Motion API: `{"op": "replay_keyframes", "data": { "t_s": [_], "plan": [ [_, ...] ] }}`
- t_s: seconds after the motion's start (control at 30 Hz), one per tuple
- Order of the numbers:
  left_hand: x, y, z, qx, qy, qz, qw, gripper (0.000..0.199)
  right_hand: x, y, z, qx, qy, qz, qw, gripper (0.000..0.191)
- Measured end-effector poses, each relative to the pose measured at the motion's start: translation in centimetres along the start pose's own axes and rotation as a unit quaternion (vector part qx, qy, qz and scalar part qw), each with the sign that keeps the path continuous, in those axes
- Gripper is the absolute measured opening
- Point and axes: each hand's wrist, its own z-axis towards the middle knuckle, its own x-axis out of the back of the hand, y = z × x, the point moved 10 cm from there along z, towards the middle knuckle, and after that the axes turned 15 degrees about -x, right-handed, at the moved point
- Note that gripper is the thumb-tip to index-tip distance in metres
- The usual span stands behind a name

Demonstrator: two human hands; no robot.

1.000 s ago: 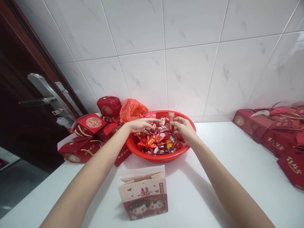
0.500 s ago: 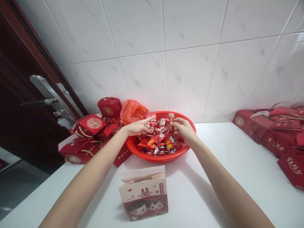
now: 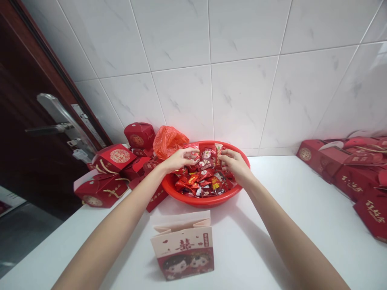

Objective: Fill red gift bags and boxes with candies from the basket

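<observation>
A red plastic basket (image 3: pixel 205 201) on the white table holds many wrapped candies (image 3: pixel 208 177), mostly red. My right hand (image 3: pixel 237 165) is at the basket's right side, its thumb and fingers pinching a long, upright wrapped candy (image 3: pixel 218 153) with a light top. Over the left part of the pile, my left hand (image 3: pixel 179 159) has its fingers curled around a red wrapped candy, which they mostly hide. In front of the basket stands a paper gift bag (image 3: pixel 184 257), pink above and red below, printed with two cartoon faces. Its top is open.
Red gift boxes (image 3: pixel 111 157) with rope handles are stacked left of the basket, beside a crumpled red plastic bag (image 3: pixel 169 141). More red boxes (image 3: pixel 347 169) lie along the right. A tiled wall (image 3: pixel 242 100) rises behind; a dark door (image 3: pixel 30 121) is at left.
My left hand has shifted slightly right and its fingers have curled over the candy that showed beside them. My right hand stays on its long candy. The gift bag has not moved.
</observation>
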Motion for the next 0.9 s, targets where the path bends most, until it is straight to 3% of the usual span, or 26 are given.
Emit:
{"op": "replay_keyframes", "data": {
  "t_s": [0.13, 0.23, 0.3, 0.43, 0.53, 0.63, 0.77, 0.9],
  "plan": [
    [-0.5, 1.4, 0.4, -0.054, -0.024, 0.125, 0.99, 0.046, 0.0, 0.0, 0.0, -0.005, 0.004, 0.001, 1.0, 0.021],
    [-1.5, 3.3, 0.3, -0.091, -0.048, 0.254, 0.962, 0.037, 0.0, -0.1, -0.1, -0.004, 0.006, 0.002, 1.0, 0.021],
    [-3.0, 3.9, 0.1, -0.087, -0.095, 0.298, 0.946, 0.036, 0.1, -0.1, -0.1, -0.005, 0.011, 0.001, 1.0, 0.021],
    [-5.9, 3.2, -0.6, -0.037, -0.193, 0.335, 0.921, 0.046, 0.0, -0.1, -0.1, -0.001, 0.008, -0.003, 1.0, 0.019],
    [-5.7, 3.2, -0.1, -0.046, -0.14, 0.274, 0.95, 0.034, 0.2, 0.0, 0.1, 0.003, 0.009, 0.003, 1.0, 0.021],
    [-4.4, 2.4, 0.4, -0.029, -0.048, 0.084, 0.995, 0.03, 0.3, 0.1, 0.2, 0.007, 0.011, 0.008, 1.0, 0.02],
    [-3.3, 1.0, 0.2, 0.039, 0.032, -0.083, 0.995, 0.045, 0.2, 0.1, 0.2, -0.004, 0.011, 0.02, 1.0, 0.018],
    [-3.2, 2.0, 0.3, 0.017, 0.08, -0.135, 0.987, 0.038, -0.3, 0.2, 0.0, -0.024, -0.009, 0.017, 1.0, 0.015]
  ]
}}
